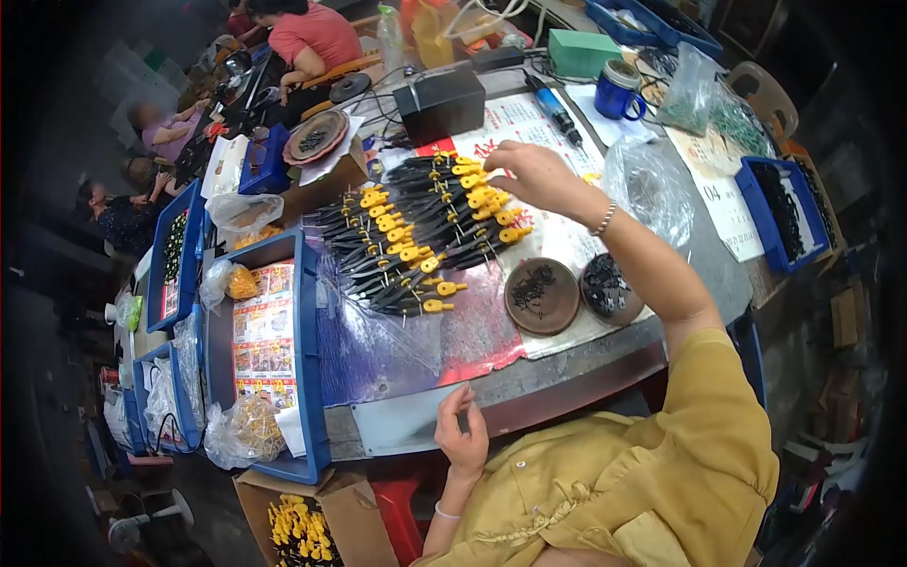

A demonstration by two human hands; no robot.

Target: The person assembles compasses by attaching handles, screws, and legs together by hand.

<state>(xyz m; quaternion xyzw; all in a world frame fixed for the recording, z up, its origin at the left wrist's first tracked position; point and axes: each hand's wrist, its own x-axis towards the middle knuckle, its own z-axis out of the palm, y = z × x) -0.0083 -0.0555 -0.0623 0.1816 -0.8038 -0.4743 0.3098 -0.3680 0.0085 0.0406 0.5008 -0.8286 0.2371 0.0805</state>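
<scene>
Two rows of slim black pieces with yellow ring-shaped ends [406, 253] lie side by side on the papered table. My right hand [543, 180] reaches over the far end of the right row, its fingers bent and closed around a yellow end there; the exact grip is partly hidden. Close to the table's front edge is my left hand [461, 433], raised with its fingers curled together; anything between them is too small to make out. Nearest my right forearm are a brown round dish [557, 317] holding small dark parts and a second dish of black parts [605, 283].
On the left stands a blue tray [310, 369] with bagged parts. A black box [439, 104], a blue pen-shaped power tool [556, 109], a blue mug [619, 93] and a plastic bag [647, 189] sit farther back. Below is a cardboard box [354, 520]. Other people sit at the upper left.
</scene>
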